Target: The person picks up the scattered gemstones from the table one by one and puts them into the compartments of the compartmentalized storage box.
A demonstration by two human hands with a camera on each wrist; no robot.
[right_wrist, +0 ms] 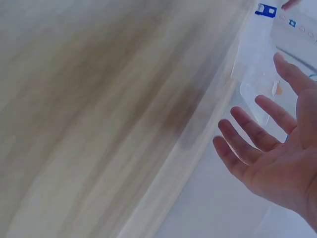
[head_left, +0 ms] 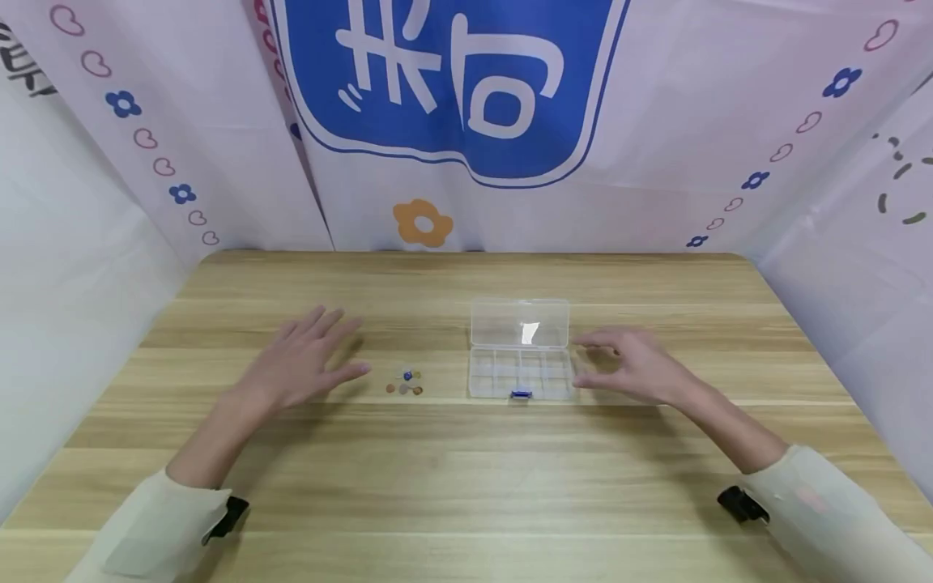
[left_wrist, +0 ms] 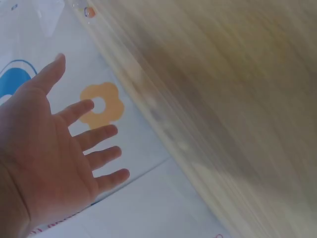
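A clear plastic compartment box [head_left: 506, 374] lies on the wooden table with its transparent lid [head_left: 503, 324] raised at the back and a blue latch [head_left: 521, 394] at the front. To its left are several tiny round pieces [head_left: 404, 389], brown, grey, yellowish and blue, too small to name. My left hand [head_left: 295, 364] hovers left of these pieces, fingers spread and holding nothing. Beside the box's right end is my right hand [head_left: 632, 366], thumb and fingers apart; whether the fingertips touch the box I cannot tell. The right wrist view shows that palm [right_wrist: 282, 168] with nothing in it.
The wooden table [head_left: 466, 486] reaches back to a white cloth [head_left: 627, 210] printed with a blue sign and an orange flower [head_left: 405, 214]. White cloth also hangs on both sides. A black strap [head_left: 227, 520] sits at the left sleeve, another [head_left: 742, 505] at the right.
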